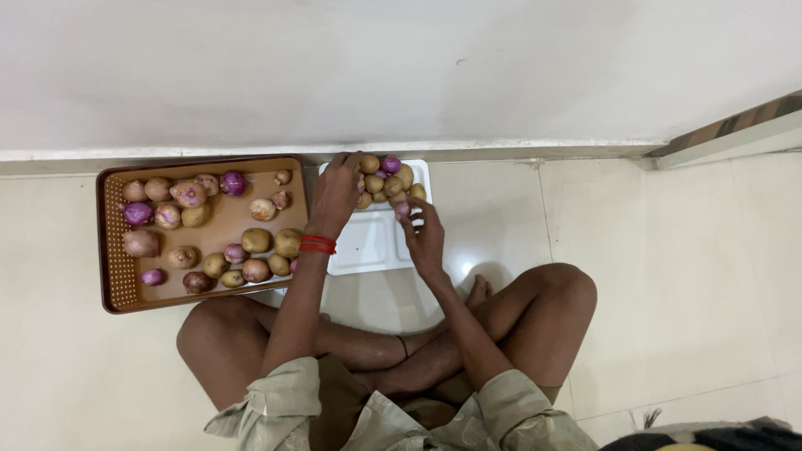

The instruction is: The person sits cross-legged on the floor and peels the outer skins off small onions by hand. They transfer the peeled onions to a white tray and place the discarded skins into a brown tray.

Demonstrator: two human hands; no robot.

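Sitting cross-legged on a glossy cream tiled floor [668, 276], a person works over two trays set against the foot of a white wall. The left hand [336, 194], a red thread band [317, 244] on its wrist, is curled palm-down over the left side of a heap of small round tan potatoes and purple onions [386, 178]; its fingers touch the pile, but whether they have hold of one I cannot tell. The right hand [424, 234] lies just below the heap, fingers half closed, fingertips pinching a small pinkish onion [402, 207] at the pile's near edge.

That heap fills the far compartments of a smooth white plastic compartment tray [368, 246], along its wall-side edge; the near compartments are bare. Just beside it, to the left, stands a brown rectangular plastic tray with perforated rim [113, 250], holding scattered matt potatoes and papery-skinned onions [209, 225], mostly along its far edge and near-right corner, with bare room in the middle. Open floor spreads to the right of the white tray.
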